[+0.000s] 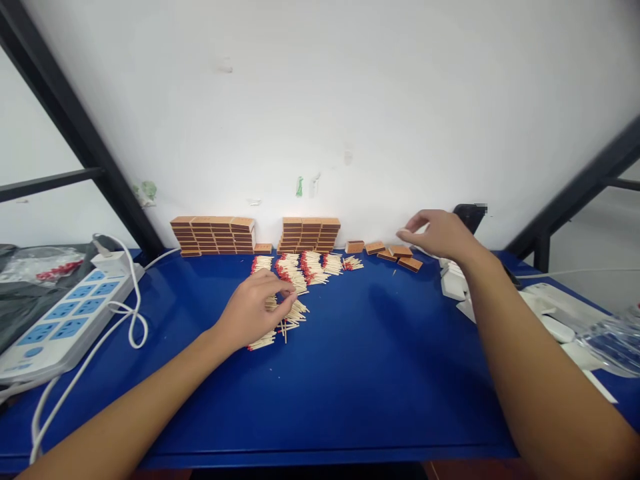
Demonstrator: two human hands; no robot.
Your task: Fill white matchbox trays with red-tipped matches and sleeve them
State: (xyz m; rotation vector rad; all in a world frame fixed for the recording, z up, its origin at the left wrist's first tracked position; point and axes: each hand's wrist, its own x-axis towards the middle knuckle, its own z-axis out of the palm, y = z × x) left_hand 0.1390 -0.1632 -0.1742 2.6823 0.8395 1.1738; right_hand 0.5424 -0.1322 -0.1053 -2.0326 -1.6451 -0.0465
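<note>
My left hand [256, 308] rests over the nearest loose matchsticks [293, 312], its thumb and forefinger brought together in a pinch. Whatever lies between those fingertips is too small or hidden to make out. More red-tipped matches [313, 268] spread in rows behind it. My right hand [437, 233] is raised near the wall, above several loose matchboxes [400, 251]. Its fingers are loosely curved, slightly apart from the thumb, with nothing visible in them. Two neat stacks of matchboxes stand against the wall, a wider stack [213, 235] on the left and a narrower stack [310, 233] in the middle.
A white power strip [70, 313] with blue sockets and a looping white cable [131, 320] lie at the left of the blue table [320, 407]. White items [557, 330], clear plastic [613, 343] and a black object [470, 215] are at the right. Black metal posts flank both sides.
</note>
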